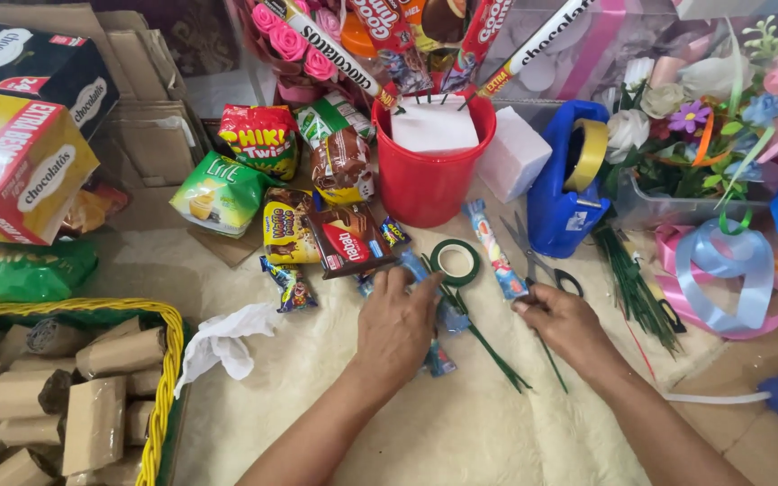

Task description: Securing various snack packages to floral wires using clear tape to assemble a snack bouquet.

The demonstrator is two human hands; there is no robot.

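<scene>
Looking down through the head camera, you see both of your hands resting on a cream fleece cloth (461,432), in front of the red bucket (427,175) that serves as the landmark here.

Your left hand (396,328) lies palm down just in front of the bucket, fingers spread flat and loose over a blue-wrapped candy (438,358), pressing it to the cloth rather than gripping it. A thin green wire stem (490,353) runs out from under that hand and slants away to the bucket's front right.

Your right hand (562,322) sits further right of the bucket, its fingertips pinched together near a long candy stick in a pale wrapper (495,252); whether they actually grasp anything there, you cannot tell. Scissors (533,256) lie touching that same spot.

A roll of green floral tape (455,262) lies between the bucket and your left hand. Inside the bucket stands a white foam block (434,126) with candy packs on sticks rising from it. Snack packets (317,211) crowd the bucket's left side; a blue tape dispenser (565,193) stands just to its right, with artificial flowers (695,126) beyond. Well to the bucket's front left sits a yellow-rimmed basket (168,378) of paper-wrapped rolls.
</scene>
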